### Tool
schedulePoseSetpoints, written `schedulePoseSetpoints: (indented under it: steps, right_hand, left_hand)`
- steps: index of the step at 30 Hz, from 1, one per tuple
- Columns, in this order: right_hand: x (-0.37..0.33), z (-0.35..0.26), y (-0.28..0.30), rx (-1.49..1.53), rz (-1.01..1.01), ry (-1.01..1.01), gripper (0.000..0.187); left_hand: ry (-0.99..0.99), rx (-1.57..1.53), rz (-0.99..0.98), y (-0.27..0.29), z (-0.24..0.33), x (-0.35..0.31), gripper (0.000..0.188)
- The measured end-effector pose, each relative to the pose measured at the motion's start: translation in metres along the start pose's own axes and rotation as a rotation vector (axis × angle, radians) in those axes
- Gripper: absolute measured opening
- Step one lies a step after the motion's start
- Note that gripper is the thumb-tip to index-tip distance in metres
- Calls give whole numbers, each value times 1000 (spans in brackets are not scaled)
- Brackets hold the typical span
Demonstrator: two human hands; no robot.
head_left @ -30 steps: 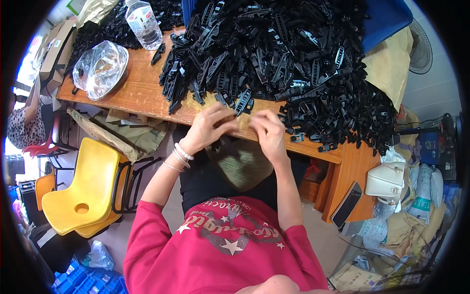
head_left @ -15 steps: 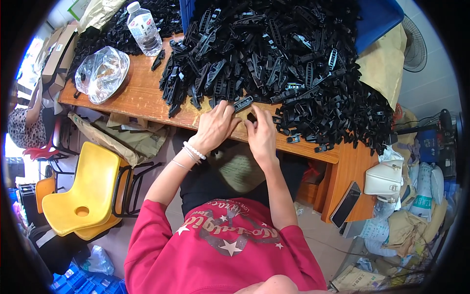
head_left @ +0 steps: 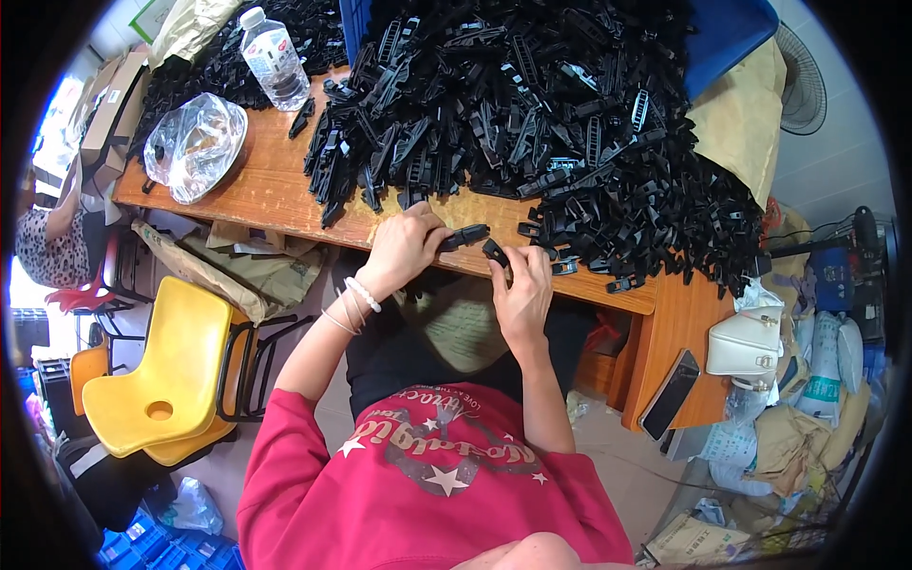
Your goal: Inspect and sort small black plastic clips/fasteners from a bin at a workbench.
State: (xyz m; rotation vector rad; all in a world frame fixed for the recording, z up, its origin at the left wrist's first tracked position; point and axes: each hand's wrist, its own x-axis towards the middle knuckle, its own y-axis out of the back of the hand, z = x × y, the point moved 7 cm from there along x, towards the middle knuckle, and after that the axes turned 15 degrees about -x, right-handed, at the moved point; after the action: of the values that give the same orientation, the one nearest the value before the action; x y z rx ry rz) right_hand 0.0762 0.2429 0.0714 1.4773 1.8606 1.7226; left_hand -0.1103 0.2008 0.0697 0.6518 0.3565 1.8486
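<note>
A long black part (head_left: 465, 237) is over the front edge of the wooden table (head_left: 271, 185), in front of the person's body. I take this part as the middle of the clock. The left hand (head_left: 408, 245) has hold of its left end; the thumb and the fingers are closed on it, and the other end points to about 2 o'clock. At 4 o'clock, just beside its free end, is a small black piece (head_left: 495, 252). The right hand (head_left: 523, 290) pinches this piece between the thumb and the forefinger, which are only a little apart. I cannot tell whether the two pieces touch.

A white bead bracelet (head_left: 363, 294) is around the left wrist. At 12 o'clock a big heap of black parts (head_left: 503, 114) covers the table, and toward 3 o'clock a pile of small black clips (head_left: 655, 223) joins it. A blue bin (head_left: 731, 43) stands between 1 and 2 o'clock, and a fan (head_left: 804, 85) at 2 o'clock. A clear bottle (head_left: 275, 62) is between 10 and 11 o'clock, and a crumpled plastic bag (head_left: 197, 147) near 10 o'clock. A yellow chair (head_left: 142, 380) is at 8 o'clock, and a phone (head_left: 671, 394) lies at 4 o'clock.
</note>
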Motion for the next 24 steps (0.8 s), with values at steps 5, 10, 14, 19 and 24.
schedulePoseSetpoints:
  steps: [5, 10, 14, 19, 24]
  right_hand:
    - [1, 14, -3, 223, 2, -87, 23]
    - [10, 24, -12, 437, -197, -9, 27]
    - [17, 21, -16, 509, -247, 8, 27]
    - [20, 18, -19, 539, -295, -10, 25]
    - [18, 19, -15, 545, -320, -37, 25]
  left_hand:
    - [-55, 43, -3, -3, 12, -15, 22]
    - [-187, -43, -79, -2, 14, -21, 17]
    - [-240, -100, -131, -2, 11, -16, 17]
    - [-247, -160, -122, 1, 10, -15, 18]
    - [-233, -190, -135, 2, 4, -12, 18]
